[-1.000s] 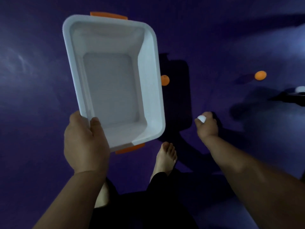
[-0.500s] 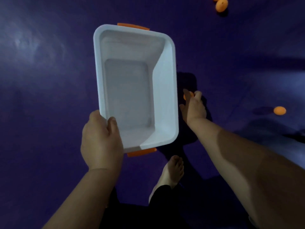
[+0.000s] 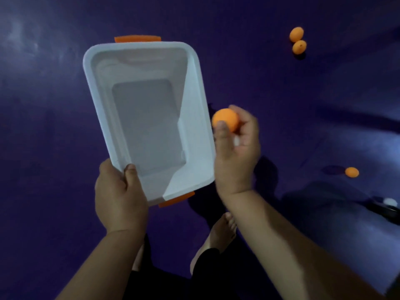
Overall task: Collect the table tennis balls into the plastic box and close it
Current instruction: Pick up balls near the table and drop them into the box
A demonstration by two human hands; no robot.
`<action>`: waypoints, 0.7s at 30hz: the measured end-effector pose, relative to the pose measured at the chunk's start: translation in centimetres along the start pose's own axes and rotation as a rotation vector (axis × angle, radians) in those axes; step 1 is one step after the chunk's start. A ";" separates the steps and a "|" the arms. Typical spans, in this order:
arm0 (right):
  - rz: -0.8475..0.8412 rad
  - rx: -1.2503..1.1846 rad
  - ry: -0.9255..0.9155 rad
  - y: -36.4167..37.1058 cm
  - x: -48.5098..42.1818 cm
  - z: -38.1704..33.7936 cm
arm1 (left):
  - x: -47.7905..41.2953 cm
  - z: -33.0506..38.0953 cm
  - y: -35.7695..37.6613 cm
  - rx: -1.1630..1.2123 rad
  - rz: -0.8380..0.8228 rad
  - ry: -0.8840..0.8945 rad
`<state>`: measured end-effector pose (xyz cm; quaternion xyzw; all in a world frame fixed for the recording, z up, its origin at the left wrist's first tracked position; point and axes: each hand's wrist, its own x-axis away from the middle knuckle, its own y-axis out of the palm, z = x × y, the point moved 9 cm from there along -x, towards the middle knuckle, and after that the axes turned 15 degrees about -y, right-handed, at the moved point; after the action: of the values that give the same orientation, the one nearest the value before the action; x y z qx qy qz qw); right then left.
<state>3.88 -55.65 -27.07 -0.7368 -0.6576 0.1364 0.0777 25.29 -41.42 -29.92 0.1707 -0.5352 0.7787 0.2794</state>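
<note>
A white plastic box (image 3: 195,118) with orange clips at both ends is held above the purple floor, with nothing inside it. My left hand (image 3: 120,195) grips its near corner, thumb over the rim. Just right of the box's right wall, my right hand (image 3: 237,154) pinches an orange ball (image 3: 226,119) between thumb and fingers. A white ball (image 3: 237,141) peeks out of the same palm. Two orange balls (image 3: 296,34) (image 3: 299,47) lie together at the far right. Another orange ball (image 3: 352,171) sits on the floor at right.
A purple mat (image 3: 43,126) covers the floor. My bare foot (image 3: 220,234) stands below the box. At the right edge lies a dark object (image 3: 385,211) with a white ball (image 3: 390,202) on it.
My right hand took the orange ball off the floor beside the box and lifted it to the box's right wall. The white ball picked up earlier stays in that palm. The box is still held.
</note>
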 end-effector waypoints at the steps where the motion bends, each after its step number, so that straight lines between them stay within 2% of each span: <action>1: -0.100 -0.002 -0.008 2.0 0.6 -0.9 | -0.1 0.1 -0.5 -0.011 0.005 -0.006; 4: -0.320 0.097 -0.025 6.6 2.6 -1.9 | -0.9 -0.2 -1.7 -0.035 0.028 -0.024; 5: -0.316 0.160 -0.067 6.9 2.5 -1.7 | -1.2 -0.2 -2.0 -0.050 0.038 -0.028; 7: -0.196 0.228 -0.117 6.3 1.2 -0.7 | -2.1 -0.4 -2.7 -0.073 0.058 -0.032; 9: -0.064 0.255 -0.066 5.3 -0.7 1.8 | -3.0 -0.7 -3.3 -0.088 0.074 -0.043; 11: -0.080 0.359 0.037 5.5 -2.4 5.7 | -4.0 -1.1 -3.6 -0.090 0.083 -0.045; 13: -0.273 0.561 0.033 7.5 -4.1 8.8 | -5.0 -1.4 -3.6 -0.088 0.087 -0.042; 16: -0.696 0.829 -0.048 12.0 -4.9 12.8 | -6.2 -1.8 -3.4 -0.085 0.102 -0.012; 17: -0.795 0.855 -0.004 12.9 -4.8 14.3 | -6.5 -1.9 -3.2 -0.088 0.106 -0.002; 18: -0.815 0.813 0.111 13.1 -4.6 15.7 | -6.7 -2.0 -3.1 -0.091 0.107 0.006; 21: -0.607 0.564 0.430 11.1 -3.7 17.7 | -6.8 -1.8 -2.6 -0.098 0.103 0.018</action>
<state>8.66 -61.81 -46.84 -0.4726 -0.7498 0.1250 0.4459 32.24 -40.75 -32.51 0.1221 -0.5784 0.7662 0.2520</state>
